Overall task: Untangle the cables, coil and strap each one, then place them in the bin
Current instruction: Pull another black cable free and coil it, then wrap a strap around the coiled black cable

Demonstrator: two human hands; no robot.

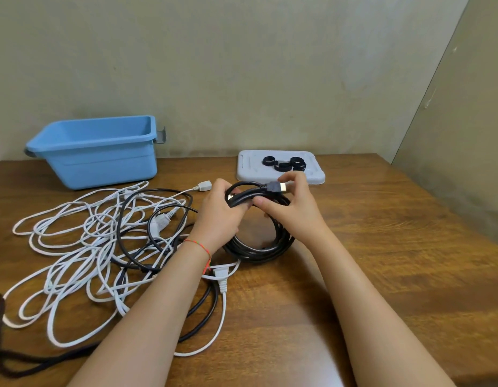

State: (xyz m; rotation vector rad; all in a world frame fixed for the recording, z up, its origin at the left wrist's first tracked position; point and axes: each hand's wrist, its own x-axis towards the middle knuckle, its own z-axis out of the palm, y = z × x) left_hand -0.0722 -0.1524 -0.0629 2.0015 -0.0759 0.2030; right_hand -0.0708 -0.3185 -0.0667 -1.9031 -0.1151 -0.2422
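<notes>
- Right hand [291, 208]: fingers [286, 178] are pinching the gold-tipped plug [275, 187] at the coil's 12 o'clock; the thumb is pressing on the bundled strands.
- Left hand [218, 210]: fingers are curling round the black coiled cable [259, 251] at its 10 o'clock, gripping the strands together.
- Black coiled cable: is standing tilted between both hands, its lower arc resting on the tabletop [381, 261].
- Tangle of white and black cables [97, 247]: is lying loose at 9 o'clock of the coil, touching the left forearm.
- White tray [253, 174]: is sitting at 12 o'clock, just beyond the hands, carrying several rolled black straps [284, 164].
- Blue bin [102, 163]: is standing at 10 o'clock, at the tabletop's far edge, against the wall; no cable is showing in the visible part of its inside.
</notes>
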